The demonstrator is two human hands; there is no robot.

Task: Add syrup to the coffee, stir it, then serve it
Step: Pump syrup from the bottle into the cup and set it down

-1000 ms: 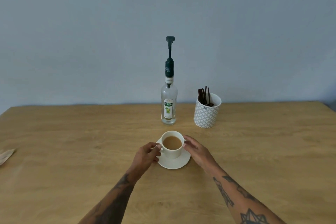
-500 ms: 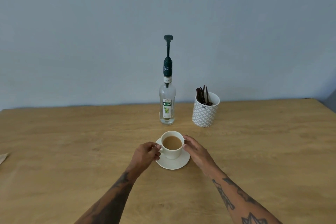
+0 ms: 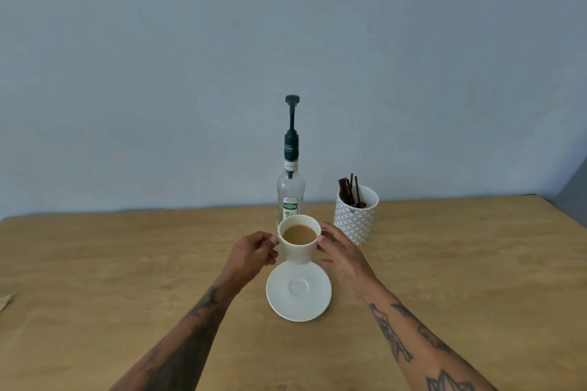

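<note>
A white cup [image 3: 299,249] of milky coffee is lifted off its white saucer [image 3: 298,292], which stays on the wooden table. My left hand [image 3: 252,255] grips the cup's left side at the handle. My right hand [image 3: 341,252] steadies its right side with the fingers on the wall. Just behind the cup stands a clear syrup bottle [image 3: 290,197] with a dark green pump; the cup hides its base. A patterned white holder [image 3: 355,216] with dark stir sticks [image 3: 349,189] stands to the right of the bottle.
The wooden table [image 3: 127,263] runs wide to both sides, ending at a plain grey-blue wall behind. A scrap of brown paper [image 3: 4,300] lies at the far left edge.
Both hands have raised the cup off the saucer and carried it up and away, toward the bottle. The saucer is bare now. The camera has tilted.
</note>
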